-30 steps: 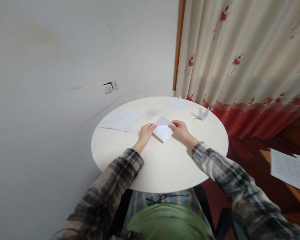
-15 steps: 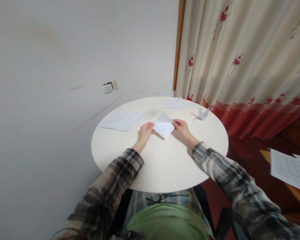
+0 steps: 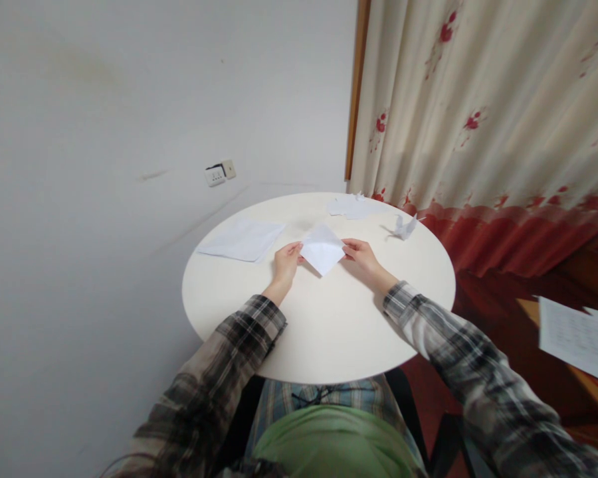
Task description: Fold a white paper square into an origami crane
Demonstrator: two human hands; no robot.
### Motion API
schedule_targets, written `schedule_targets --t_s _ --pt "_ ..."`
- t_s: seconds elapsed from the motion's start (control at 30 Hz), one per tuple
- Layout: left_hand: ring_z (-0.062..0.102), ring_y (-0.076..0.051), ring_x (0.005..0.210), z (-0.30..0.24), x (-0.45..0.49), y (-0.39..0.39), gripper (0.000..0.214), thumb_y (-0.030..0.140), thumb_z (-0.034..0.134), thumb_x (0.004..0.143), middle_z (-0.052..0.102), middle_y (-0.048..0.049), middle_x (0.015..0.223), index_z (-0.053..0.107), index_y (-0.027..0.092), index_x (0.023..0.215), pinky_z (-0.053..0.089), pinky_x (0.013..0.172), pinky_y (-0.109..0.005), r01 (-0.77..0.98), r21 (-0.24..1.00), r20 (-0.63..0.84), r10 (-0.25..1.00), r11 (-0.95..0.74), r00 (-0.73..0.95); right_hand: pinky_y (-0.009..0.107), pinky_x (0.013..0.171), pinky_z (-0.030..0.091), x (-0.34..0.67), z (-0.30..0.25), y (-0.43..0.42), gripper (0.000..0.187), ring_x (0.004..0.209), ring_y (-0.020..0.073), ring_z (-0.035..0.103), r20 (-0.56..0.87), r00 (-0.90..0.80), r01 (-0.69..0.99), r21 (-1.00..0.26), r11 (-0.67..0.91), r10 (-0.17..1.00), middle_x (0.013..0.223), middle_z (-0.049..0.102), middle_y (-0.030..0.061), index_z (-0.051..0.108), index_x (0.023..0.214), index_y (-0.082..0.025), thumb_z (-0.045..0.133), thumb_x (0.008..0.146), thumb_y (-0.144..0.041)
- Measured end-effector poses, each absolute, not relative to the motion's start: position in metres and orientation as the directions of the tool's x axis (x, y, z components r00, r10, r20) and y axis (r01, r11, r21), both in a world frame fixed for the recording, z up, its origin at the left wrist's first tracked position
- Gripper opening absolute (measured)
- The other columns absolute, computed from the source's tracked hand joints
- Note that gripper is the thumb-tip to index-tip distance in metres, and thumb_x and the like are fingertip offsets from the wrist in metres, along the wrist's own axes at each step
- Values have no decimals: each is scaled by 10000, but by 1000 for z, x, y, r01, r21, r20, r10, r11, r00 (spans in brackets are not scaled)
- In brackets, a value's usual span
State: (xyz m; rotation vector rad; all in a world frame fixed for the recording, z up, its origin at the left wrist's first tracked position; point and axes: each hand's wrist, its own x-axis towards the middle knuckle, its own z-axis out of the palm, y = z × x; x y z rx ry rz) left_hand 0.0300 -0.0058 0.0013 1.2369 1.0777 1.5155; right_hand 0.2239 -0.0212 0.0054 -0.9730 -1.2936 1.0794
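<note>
two-handed hold at a round white table (image 3: 329, 332), viewed from the wearer's head. a white paper square (image 3: 322, 250) is lying cornerwise over the middle of the table, slightly toward its far side, with one corner pointing at the table's near edge; a faint crease is running across it between its side corners. whether the paper is resting on the table or hovering just above it cannot be told. the left hand (image 3: 286, 261) is holding the left corner in a narrow pinch — the fingers are partly hidden by the paper. the right hand (image 3: 363, 254) is holding the opposite corner in a similarly narrow pinch. both forearms, in plaid sleeves (image 3: 249, 322), are reaching in over the table's near half.

surroundings: a paper stack (image 3: 243, 240) is lying at the table's far left. loose white paper (image 3: 356, 206) is lying by the table's far edge — and a folded paper figure (image 3: 405, 228) with pointed tips is standing near the table's far right rim. beyond the table, a wall socket (image 3: 215, 176) is showing to the left, and a flowered curtain (image 3: 478, 99) is hanging to the right. printed sheets (image 3: 571, 332) are lying well apart from the table, to its right.
</note>
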Motion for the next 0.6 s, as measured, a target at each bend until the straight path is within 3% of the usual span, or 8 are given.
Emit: schedule_targets --t_s 0.3,0.47,0.6 --pt "595 -130 673 4 29 -8 417 407 648 641 653 -92 866 603 103 922 482 596 -244 -198 959 197 979 -204 -56 280 709 475 226 3 -18 270 735 150 592 218 11 -146 -965 218 976 862 676 60 663 838 -141 644 603 -272" --pt "611 -201 833 8 36 -17 482 376 693 610 646 -132 995 594 94 989 503 691 -302 -256 963 122 985 -87 125 273 709 465 225 6 -21 272 733 140 584 214 -20 -178 -962 207 977 854 676 39 671 827 -162 663 582 -278" --pt "579 -239 977 7 40 -21 510 338 705 604 600 -123 1130 584 128 1052 492 780 -337 -242 965 147 969 -96 198 263 681 453 222 9 -26 259 705 137 579 206 -85 -156 -969 191 975 809 672 34 667 816 -159 659 586 -279"
